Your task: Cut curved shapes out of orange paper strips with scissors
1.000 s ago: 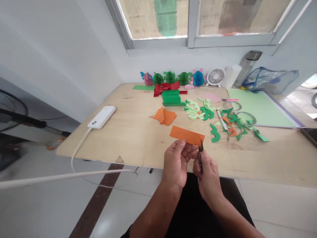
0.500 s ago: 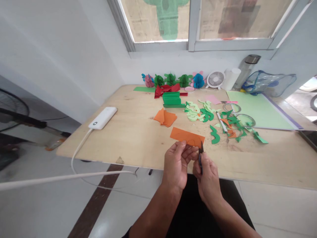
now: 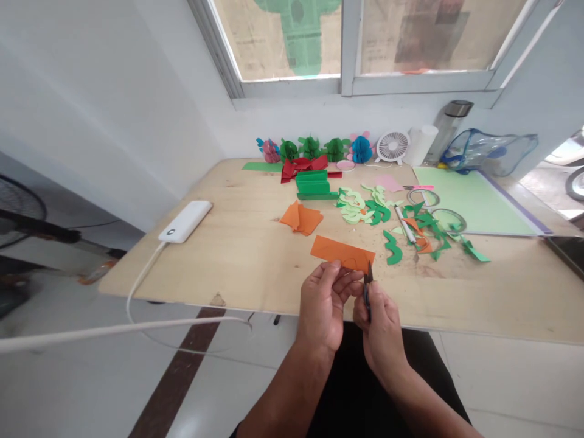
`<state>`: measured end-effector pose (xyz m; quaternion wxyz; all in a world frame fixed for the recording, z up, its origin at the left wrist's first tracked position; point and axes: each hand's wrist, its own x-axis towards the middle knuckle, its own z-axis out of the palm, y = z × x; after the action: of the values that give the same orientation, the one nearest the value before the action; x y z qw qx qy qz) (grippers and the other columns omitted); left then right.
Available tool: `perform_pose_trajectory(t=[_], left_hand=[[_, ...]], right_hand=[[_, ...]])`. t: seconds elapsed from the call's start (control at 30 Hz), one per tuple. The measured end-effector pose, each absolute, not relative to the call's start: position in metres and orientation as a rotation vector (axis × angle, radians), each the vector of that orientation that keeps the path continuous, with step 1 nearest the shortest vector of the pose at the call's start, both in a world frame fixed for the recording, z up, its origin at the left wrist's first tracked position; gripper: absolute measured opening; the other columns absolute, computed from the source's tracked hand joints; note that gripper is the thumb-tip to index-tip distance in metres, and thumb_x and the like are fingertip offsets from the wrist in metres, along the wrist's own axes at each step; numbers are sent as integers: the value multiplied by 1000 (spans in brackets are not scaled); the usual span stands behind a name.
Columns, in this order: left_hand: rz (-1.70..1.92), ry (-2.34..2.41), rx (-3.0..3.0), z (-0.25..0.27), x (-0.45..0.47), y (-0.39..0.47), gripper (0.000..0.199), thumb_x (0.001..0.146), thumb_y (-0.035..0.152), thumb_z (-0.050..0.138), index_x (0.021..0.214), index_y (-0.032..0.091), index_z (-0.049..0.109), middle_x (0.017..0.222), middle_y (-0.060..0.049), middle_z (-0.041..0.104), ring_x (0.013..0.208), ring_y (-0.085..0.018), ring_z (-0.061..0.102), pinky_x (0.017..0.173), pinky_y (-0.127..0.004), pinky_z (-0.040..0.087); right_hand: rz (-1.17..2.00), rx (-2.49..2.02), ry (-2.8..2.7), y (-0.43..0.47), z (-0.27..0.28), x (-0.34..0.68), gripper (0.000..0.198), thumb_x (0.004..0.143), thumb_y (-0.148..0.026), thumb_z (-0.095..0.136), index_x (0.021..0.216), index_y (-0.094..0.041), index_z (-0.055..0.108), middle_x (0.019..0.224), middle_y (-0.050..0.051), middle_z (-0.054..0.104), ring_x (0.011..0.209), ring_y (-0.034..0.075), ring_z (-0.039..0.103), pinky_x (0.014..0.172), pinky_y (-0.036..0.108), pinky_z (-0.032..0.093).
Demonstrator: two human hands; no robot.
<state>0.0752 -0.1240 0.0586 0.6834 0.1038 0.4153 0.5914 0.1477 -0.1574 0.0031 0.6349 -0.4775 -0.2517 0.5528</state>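
Between the thumb and fingers of my left hand point(image 3: 326, 301) is a strip of orange paper point(image 3: 340, 250), held over the table's front edge, with curved outlines drawn on it. My right hand point(image 3: 381, 313) is closed around the handles of dark scissors point(image 3: 367, 280). The scissor blades meet the strip at its lower right end. Past the strip lie folded orange paper pieces point(image 3: 303, 219). A green wavy cut-out point(image 3: 392, 248) rests to the right of the strip.
Green and orange scraps point(image 3: 433, 225), a white marker point(image 3: 405, 224) and tape rolls point(image 3: 449, 221) lie to the right. Folded green paper point(image 3: 312, 184) and red paper point(image 3: 303, 165) sit further back. A white power bank point(image 3: 186, 221) with a cable is at the left.
The view has shifted slightly, so everything appears a little further left. Both hands keep their hold on the paper strip and the scissors, almost unmoved.
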Motion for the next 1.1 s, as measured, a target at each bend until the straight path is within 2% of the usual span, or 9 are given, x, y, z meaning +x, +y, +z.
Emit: perform_pose_trajectory(t=[0.53, 0.77, 1.1], left_hand=[[1328, 937, 227, 59, 76, -125, 19, 67, 21, 73, 71, 15, 55, 63, -2, 68, 63, -17, 69, 61, -25, 52], [1333, 929, 223, 60, 75, -125, 21, 67, 22, 74, 70, 15, 54, 62, -2, 68, 63, -17, 69, 60, -25, 52], [1328, 957, 243, 62, 74, -124, 21, 66, 25, 75, 69, 15, 56, 62, -2, 67, 61, -16, 69, 60, -24, 50]], right_hand=[[1231, -1125, -615, -158, 2, 147, 45, 90, -54, 49, 60, -23, 36, 48, -8, 29, 44, 10, 20, 41, 26, 17], [1198, -1147, -651, -158, 5, 149, 47, 86, -55, 55, 58, -22, 36, 48, -8, 30, 45, 9, 24, 41, 25, 20], [1191, -1183, -689, -158, 9, 151, 42, 85, -56, 55, 67, -19, 52, 48, -9, 29, 44, 9, 23, 41, 23, 21]])
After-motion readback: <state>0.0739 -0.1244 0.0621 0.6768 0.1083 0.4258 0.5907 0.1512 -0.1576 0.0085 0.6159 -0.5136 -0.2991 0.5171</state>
